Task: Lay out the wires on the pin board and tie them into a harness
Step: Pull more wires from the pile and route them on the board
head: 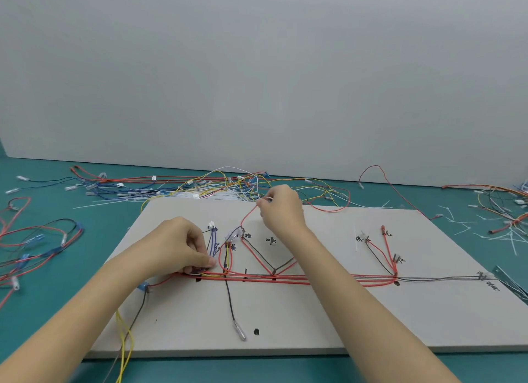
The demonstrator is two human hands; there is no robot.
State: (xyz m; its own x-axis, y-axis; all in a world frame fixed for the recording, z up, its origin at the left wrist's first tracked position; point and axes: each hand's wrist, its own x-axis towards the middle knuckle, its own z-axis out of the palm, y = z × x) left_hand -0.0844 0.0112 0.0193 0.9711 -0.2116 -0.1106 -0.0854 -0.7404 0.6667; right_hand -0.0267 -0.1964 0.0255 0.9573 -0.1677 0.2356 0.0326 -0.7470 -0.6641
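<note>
A pale pin board point(357, 320) lay on a teal table point(34, 320), carrying a bundle of red wires point(328, 278) that ran left to right across its middle. The left hand point(183, 244) pinched the wires at the bundle's left end, fingers curled. The right hand point(281, 208), farther back, pinched the white tip of a red wire point(247, 215) that rose from a pin. A black wire point(230, 300) trailed toward the near edge. Loose wires point(200, 184) were heaped along the board's far side against a grey wall point(257, 68). More tangles point(37, 240) sprawled to the left, and cut cable ties point(491, 231) littered the right.
</note>
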